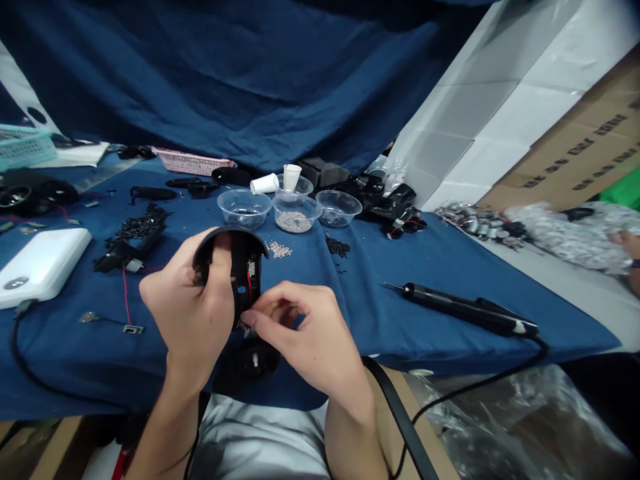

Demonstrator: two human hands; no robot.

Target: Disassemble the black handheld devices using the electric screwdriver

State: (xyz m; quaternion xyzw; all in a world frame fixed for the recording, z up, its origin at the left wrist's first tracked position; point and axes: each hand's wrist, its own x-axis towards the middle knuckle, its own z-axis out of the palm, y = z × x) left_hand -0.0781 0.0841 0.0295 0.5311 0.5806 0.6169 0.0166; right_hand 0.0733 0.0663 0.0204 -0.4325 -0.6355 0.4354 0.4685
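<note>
Blue-draped counter (370, 293). Left hand (193, 307) grips black housing (241, 259) near centre, probably steadying it; right hand (313, 337) fingers its near end, grasp unclear. Screwdriver (455, 308) right, likely kept reachable; clear bowls (341, 217) far, apparently sorting small parts.

Backdrop closed off by a hung dark blue cloth (240, 80). Teal basket (27, 148) parked far left; pink basket (195, 163) set near the cloth's foot. White power bank (50, 261) laid at left, black cable (14, 337) plugged into its near edge. One white cup (292, 175) stood upright, another white cup (264, 185) tipped beside it. Printed cardboard (575, 150) propped at right, clear plastic wrapping (565, 233) bunched below.
</note>
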